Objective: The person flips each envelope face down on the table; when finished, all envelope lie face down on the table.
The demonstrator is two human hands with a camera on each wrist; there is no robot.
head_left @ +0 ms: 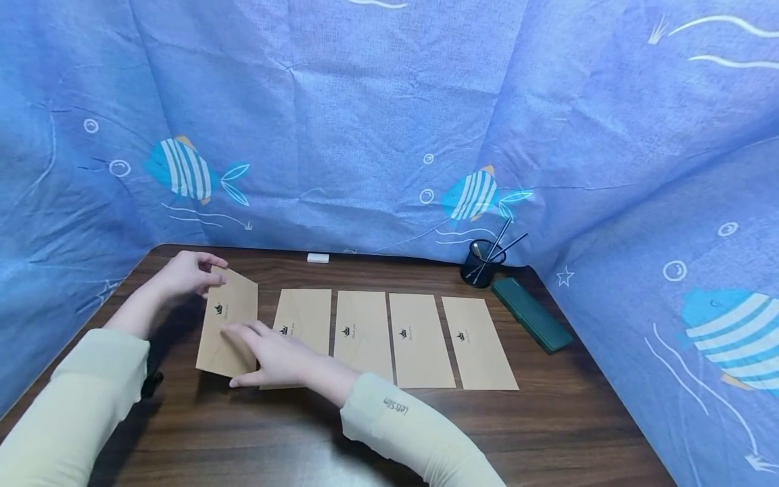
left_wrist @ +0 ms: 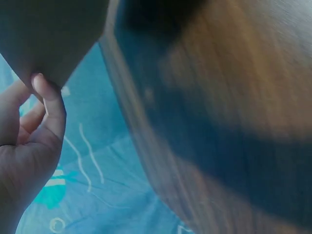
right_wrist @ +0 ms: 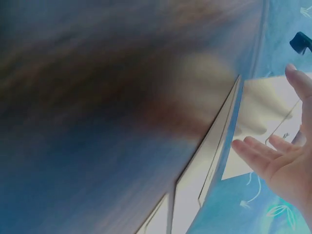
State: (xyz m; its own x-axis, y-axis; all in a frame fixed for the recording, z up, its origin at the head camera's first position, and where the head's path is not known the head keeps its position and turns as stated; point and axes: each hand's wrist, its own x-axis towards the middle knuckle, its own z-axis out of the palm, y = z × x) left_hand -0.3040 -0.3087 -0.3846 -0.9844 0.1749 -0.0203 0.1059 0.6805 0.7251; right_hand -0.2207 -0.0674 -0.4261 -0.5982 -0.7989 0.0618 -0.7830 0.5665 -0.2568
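Observation:
A tan paper envelope [head_left: 228, 338] with a small black crown print and script is tilted up off the table at the left. My left hand [head_left: 191, 274] pinches its far edge between thumb and fingers; in the left wrist view the thumb [left_wrist: 46, 90] presses on the envelope's shaded underside. Over the envelope's near right side my right hand [head_left: 274, 352] is spread. In the right wrist view its fingers [right_wrist: 256, 156] are fairly straight beside the envelope [right_wrist: 258, 112]; whether they touch it I cannot tell. Nearest on the right lies a matching envelope [head_left: 304, 308], partly covered by that hand.
More matching envelopes [head_left: 420, 338] lie in a row to the right on the dark wooden table [head_left: 548, 433]. A black mesh pen cup [head_left: 477, 267], a green case [head_left: 529, 314] and a small white block [head_left: 318, 258] stand farther back. Blue fish-print cloth [head_left: 365, 122] surrounds the table.

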